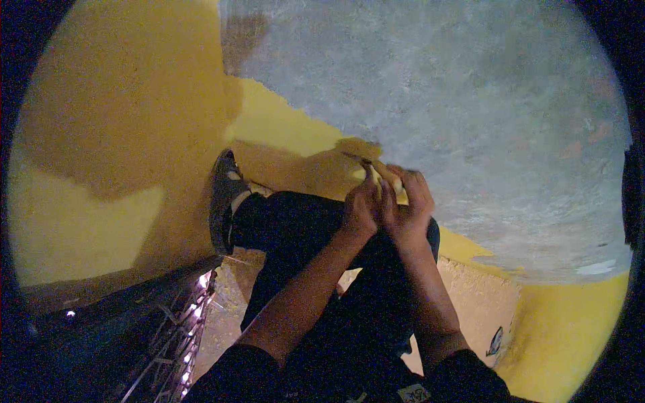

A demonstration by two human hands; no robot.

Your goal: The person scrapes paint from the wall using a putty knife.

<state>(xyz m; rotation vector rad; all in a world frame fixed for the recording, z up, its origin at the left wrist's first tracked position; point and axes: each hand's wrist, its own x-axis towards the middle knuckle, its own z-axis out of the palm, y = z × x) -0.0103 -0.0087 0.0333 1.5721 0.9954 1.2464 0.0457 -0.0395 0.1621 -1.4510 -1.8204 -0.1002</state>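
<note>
My left hand [362, 202] and my right hand [410, 204] are close together above the knee of my bent leg in dark trousers [302, 219]. The fingers of both are curled inward and partly blurred. Pale yellow patches show between them; whether these are a small held thing or the lit surface behind cannot be told. A dark shoe [221, 206] at the end of that leg lies to the left, against the yellow surface.
A yellow wall [101, 101] with shadows stands at the left. Beside it spreads a large blue-grey painted surface [428, 85] with yellow edges. A dark ledge [126, 277] and a metal lattice with bright lights [189, 327] run along the lower left. A small dark object [496, 341] is at the lower right.
</note>
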